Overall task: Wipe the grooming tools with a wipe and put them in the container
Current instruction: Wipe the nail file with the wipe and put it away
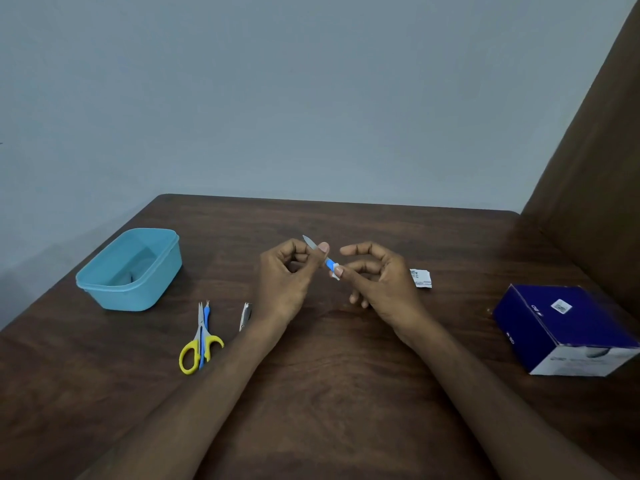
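- Nail file (313,247) with blue handle is above the table (346,393), between both hands.
- Left hand (287,275) pinches its metal blade.
- Right hand (377,278) pinches a small white wipe (335,274) around the handle.
- Blue container (130,268) stands well apart, at the left.

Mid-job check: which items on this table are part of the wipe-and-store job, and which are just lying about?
Part of the job:
nail file, held in the left hand
white wipe, pinched on the file's blue handle by the right hand
yellow scissors
blue-handled tool
nail clipper
blue container

Lying about:
torn sachet
dark blue box
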The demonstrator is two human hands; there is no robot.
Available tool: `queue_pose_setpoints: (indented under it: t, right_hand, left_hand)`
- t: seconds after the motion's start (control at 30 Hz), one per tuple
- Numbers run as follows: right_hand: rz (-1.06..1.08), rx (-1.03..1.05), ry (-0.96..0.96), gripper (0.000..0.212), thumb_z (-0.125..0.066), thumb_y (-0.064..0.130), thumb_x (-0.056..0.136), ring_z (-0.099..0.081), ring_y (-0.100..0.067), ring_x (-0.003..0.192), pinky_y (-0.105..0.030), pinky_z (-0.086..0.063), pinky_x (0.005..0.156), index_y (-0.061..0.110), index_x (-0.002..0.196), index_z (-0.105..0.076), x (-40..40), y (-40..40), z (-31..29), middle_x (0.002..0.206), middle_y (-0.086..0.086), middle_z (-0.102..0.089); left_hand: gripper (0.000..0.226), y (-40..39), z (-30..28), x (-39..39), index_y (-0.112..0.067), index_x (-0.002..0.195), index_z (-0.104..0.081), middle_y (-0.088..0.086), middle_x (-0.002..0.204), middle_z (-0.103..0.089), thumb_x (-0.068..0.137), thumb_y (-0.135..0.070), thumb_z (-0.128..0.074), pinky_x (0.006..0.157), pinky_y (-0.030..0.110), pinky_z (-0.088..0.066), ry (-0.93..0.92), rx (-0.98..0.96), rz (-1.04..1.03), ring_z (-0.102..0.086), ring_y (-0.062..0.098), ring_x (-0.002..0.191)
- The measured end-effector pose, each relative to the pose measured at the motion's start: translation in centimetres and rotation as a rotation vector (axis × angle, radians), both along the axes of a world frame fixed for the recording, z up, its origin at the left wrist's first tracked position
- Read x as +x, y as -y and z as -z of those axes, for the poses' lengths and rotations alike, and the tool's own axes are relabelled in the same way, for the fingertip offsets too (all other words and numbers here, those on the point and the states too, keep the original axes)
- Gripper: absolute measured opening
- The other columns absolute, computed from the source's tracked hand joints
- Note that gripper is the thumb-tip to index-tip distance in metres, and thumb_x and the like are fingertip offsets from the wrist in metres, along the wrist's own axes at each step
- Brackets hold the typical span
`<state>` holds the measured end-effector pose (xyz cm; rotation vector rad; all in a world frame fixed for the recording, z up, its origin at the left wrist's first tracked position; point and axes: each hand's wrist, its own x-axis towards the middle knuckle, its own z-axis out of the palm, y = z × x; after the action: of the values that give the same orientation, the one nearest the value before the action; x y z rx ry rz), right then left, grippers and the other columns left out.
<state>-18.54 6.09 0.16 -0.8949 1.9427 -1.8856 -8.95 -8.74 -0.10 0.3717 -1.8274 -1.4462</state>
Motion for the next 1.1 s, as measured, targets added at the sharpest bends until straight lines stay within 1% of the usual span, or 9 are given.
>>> queue_pose_setpoints:
  t: [0.07, 0.17, 0.27, 0.37, 0.53, 0.6, 0.7, 0.8, 1.1]
  right_hand:
    - [0.005, -0.008, 0.011, 0.028, -0.085, 0.019, 0.09, -0.059, -0.014, 0.047, -0.025, -0.041, 0.046, 0.017, 0.113, -0.069, 0.2, 0.2, -0.1, 0.088, -0.004, -0.082]
    - [-0.004, 0.005, 0.016, 0.03, -0.086, 0.02, 0.089, -0.06, -0.013, 0.048, -0.025, -0.041, 0.047, 0.02, 0.113, -0.069, 0.2, 0.1, -0.1, 0.092, -0.004, -0.082]
    - [-0.024, 0.028, 0.025, 0.031, -0.086, 0.02, 0.089, -0.06, -0.013, 0.048, -0.024, -0.043, 0.046, 0.021, 0.113, -0.068, 0.1, -0.1, -0.1, 0.094, -0.004, -0.083]
    - [-0.026, 0.055, 0.028, 0.031, -0.086, 0.017, 0.089, -0.061, -0.014, 0.049, -0.023, -0.043, 0.047, 0.019, 0.114, -0.069, 0.1, 0.0, -0.1, 0.093, -0.005, -0.082]
    - [0.011, 0.02, 0.051, 0.027, -0.085, 0.015, 0.09, -0.06, -0.012, 0.049, -0.022, -0.041, 0.046, 0.015, 0.113, -0.071, 0.4, 0.2, -0.3, 0.09, -0.004, -0.082]
    - [0.072, -0.046, 0.115, 0.028, -0.085, 0.017, 0.09, -0.059, -0.01, 0.049, -0.022, -0.041, 0.046, 0.014, 0.114, -0.071, 0.5, 0.3, -0.5, 0.092, -0.004, -0.083]
    - [0.159, -0.152, 0.238, 0.03, -0.086, 0.019, 0.088, -0.057, -0.008, 0.05, -0.02, -0.04, 0.046, 0.013, 0.114, -0.072, 0.6, 0.5, -0.8, 0.098, -0.004, -0.083]
    - [0.182, -0.209, 0.308, 0.03, -0.086, 0.019, 0.087, -0.055, -0.006, 0.048, -0.02, -0.04, 0.047, 0.014, 0.113, -0.071, 0.6, 0.5, -0.9, 0.101, -0.002, -0.083]
    - [0.153, -0.172, 0.243, 0.03, -0.086, 0.021, 0.087, -0.054, -0.006, 0.05, -0.019, -0.039, 0.047, 0.016, 0.112, -0.069, 1.1, 0.4, -1.0, 0.095, -0.001, -0.084]
  left_hand:
    - [0.033, -0.1, 0.0, 0.1, -0.014, 0.072, -0.073, -0.001, 0.07, -0.075, 0.096, -0.036, -0.08, 0.064, 0.029, -0.045, 0.023, -0.032, 0.022, -0.057, 0.008, 0.062]
    - [0.034, 0.1, 0.0, 0.0, -0.013, 0.07, -0.071, 0.0, 0.066, -0.069, 0.095, -0.033, -0.081, 0.063, 0.031, -0.044, -0.018, -0.046, -0.003, -0.054, 0.01, 0.063]
    - [0.033, 0.2, 0.0, 0.0, -0.013, 0.069, -0.07, -0.008, 0.062, -0.061, 0.095, -0.031, -0.081, 0.063, 0.03, -0.044, -0.036, -0.038, -0.027, -0.051, 0.007, 0.061]
    - [0.028, 0.1, 0.2, -0.1, -0.02, 0.071, -0.075, -0.009, 0.066, -0.069, 0.094, -0.035, -0.081, 0.062, 0.031, -0.047, 0.008, -0.075, -0.027, -0.057, 0.007, 0.061]
    - [0.007, 0.0, 0.1, 0.2, -0.028, 0.091, -0.084, -0.011, 0.083, -0.081, 0.093, -0.035, -0.083, 0.07, 0.036, -0.061, 0.029, -0.087, -0.027, -0.077, 0.01, 0.078]
    - [0.006, -0.2, -0.2, 0.1, -0.027, 0.098, -0.084, -0.011, 0.087, -0.082, 0.095, -0.029, -0.08, 0.071, 0.029, -0.058, 0.013, -0.053, -0.031, -0.075, 0.005, 0.079]
    - [0.006, -0.4, -0.1, 0.1, -0.027, 0.094, -0.082, -0.012, 0.087, -0.081, 0.096, -0.023, -0.078, 0.069, 0.022, -0.055, 0.075, -0.095, -0.012, -0.071, 0.003, 0.074]
    - [0.008, -0.6, 0.1, 0.3, -0.03, 0.091, -0.082, -0.018, 0.087, -0.079, 0.094, -0.023, -0.079, 0.073, 0.025, -0.06, 0.196, -0.223, 0.068, -0.073, 0.0, 0.08]
    - [0.004, -0.8, -0.2, 0.4, -0.028, 0.092, -0.084, -0.014, 0.086, -0.081, 0.094, -0.031, -0.082, 0.071, 0.028, -0.06, 0.158, -0.204, 0.099, -0.077, 0.004, 0.082]
